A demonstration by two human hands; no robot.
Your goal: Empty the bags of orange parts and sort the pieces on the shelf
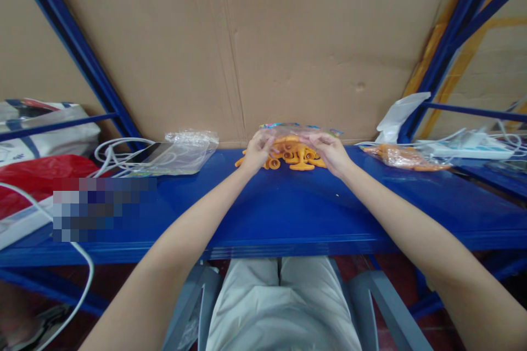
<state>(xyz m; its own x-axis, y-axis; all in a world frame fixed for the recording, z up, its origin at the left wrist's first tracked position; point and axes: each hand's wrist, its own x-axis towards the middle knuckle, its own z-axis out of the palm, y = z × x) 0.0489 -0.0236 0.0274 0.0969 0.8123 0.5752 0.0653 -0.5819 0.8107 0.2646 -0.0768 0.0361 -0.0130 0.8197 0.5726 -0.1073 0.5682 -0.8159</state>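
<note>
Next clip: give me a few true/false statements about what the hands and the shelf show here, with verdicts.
1. The left hand and the right hand both pinch the clear bag above the orange parts. True.
2. The orange parts lie on a red tabletop. False: they lie on the blue shelf.
3. A second bag of orange parts lies to the right of the hands. True.
4. The backing behind the shelf is bare metal sheet. False: it is cardboard.
5. White cables lie to the left of the hands. True.
</note>
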